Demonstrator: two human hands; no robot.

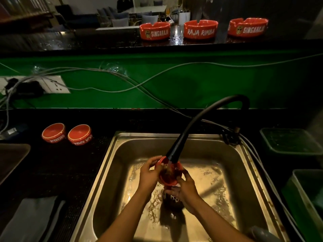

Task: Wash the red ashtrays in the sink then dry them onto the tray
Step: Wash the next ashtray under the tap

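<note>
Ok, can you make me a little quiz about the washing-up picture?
1. How many red ashtrays stand on the high ledge at the back?
2. True or false: the two ashtrays left of the sink lie upside down.
3. What hangs right above the ashtray in the hands: A) a towel, B) the black tap hose, C) a lamp?

Key:
1. Three: the left ledge ashtray, the middle ledge ashtray and the right ledge ashtray.
2. True: the first upturned ashtray and the second upturned ashtray show their bases.
3. B, the black tap hose, over the held ashtray that the left hand and right hand hold above the sink.
</note>
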